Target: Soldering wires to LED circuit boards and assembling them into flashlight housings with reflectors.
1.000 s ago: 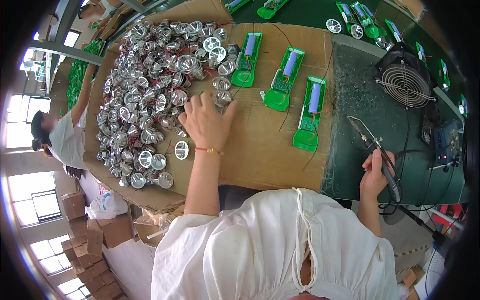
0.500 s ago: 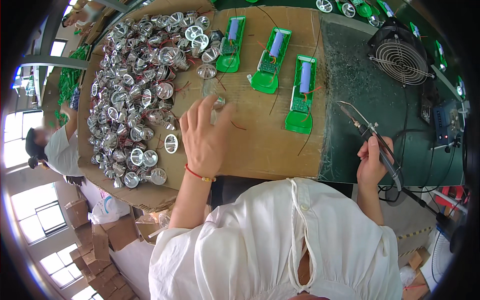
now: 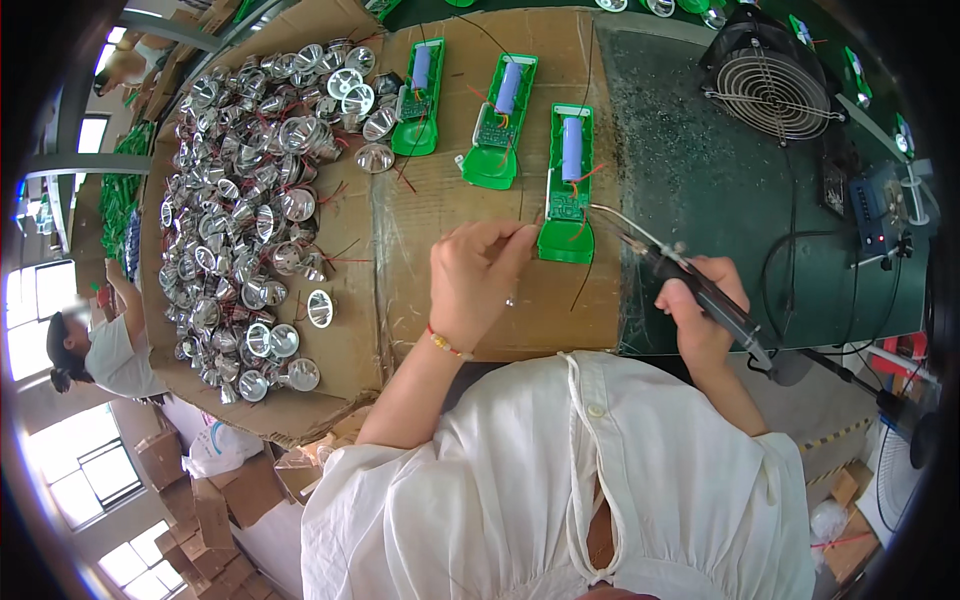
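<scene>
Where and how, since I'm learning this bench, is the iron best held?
The iron is probably best gripped round its dark handle, coming from the lower right as the right hand does. The handle is the thick part on that side; the slim metal end points up-left toward the nearest green case.

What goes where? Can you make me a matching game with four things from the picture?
Things:
1. Soldering tool
2. Fan
3. Shiny silver cups
4. Blue-purple batteries

Places:
A. Lying in green cases
B. Heaped on cardboard
C. Held in the right hand
D. On the dark green tabletop

Pairs: 1-C, 2-D, 3-B, 4-A
</scene>
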Tool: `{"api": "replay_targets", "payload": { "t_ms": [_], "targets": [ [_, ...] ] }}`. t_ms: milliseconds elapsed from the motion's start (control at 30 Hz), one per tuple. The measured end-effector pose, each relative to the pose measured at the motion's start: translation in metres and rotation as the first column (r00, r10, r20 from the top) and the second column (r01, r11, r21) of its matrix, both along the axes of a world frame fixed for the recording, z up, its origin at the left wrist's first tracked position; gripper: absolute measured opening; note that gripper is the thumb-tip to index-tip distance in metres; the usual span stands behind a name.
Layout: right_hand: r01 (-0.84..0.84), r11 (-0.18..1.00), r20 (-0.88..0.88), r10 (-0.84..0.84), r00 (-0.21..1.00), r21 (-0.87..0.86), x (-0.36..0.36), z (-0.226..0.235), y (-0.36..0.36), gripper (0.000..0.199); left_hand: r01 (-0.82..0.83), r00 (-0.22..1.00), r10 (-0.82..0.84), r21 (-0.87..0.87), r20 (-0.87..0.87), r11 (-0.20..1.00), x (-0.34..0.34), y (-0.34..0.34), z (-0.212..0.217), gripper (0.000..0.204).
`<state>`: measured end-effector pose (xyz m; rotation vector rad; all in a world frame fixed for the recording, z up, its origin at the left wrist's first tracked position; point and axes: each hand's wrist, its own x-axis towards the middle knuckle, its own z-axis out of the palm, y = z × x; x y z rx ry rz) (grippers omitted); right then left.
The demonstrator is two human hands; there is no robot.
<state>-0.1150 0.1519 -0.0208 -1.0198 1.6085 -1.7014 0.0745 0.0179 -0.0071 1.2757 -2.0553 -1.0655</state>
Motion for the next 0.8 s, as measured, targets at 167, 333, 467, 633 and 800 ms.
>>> {"api": "replay_targets", "payload": {
  "t_ms": [167, 333, 467, 633, 800],
  "targets": [
    [0.023, 0.998, 0.034, -0.025, 0.999, 0.050, 0.008, 0.002, -0.011, 0.017, -0.001, 0.996, -0.008, -0.111, -0.086, 0.994, -0.020, -0.001, -0.010, 0.010],
    [0.033, 0.998, 0.119, -0.039, 0.992, 0.050, 0.009, 0.005, -0.020, 0.016, -0.008, 0.993, -0.001, -0.074, -0.116, 0.997, -0.021, -0.001, -0.011, 0.012],
    [0.020, 0.996, 0.197, -0.036, 0.980, 0.083, 0.010, 0.005, -0.024, 0.016, -0.019, 0.991, 0.015, -0.028, -0.133, 0.999, -0.022, -0.002, -0.012, 0.011],
    [0.007, 0.994, 0.240, -0.032, 0.970, 0.106, 0.006, 0.009, -0.028, 0.015, -0.014, 0.988, 0.014, 0.000, -0.153, 1.000, -0.023, -0.003, -0.011, 0.011],
    [0.004, 0.996, 0.308, -0.034, 0.951, 0.095, 0.008, 0.007, -0.026, 0.014, -0.027, 0.987, 0.030, 0.019, -0.160, 0.999, -0.023, -0.003, -0.009, 0.011]
  ]
}}
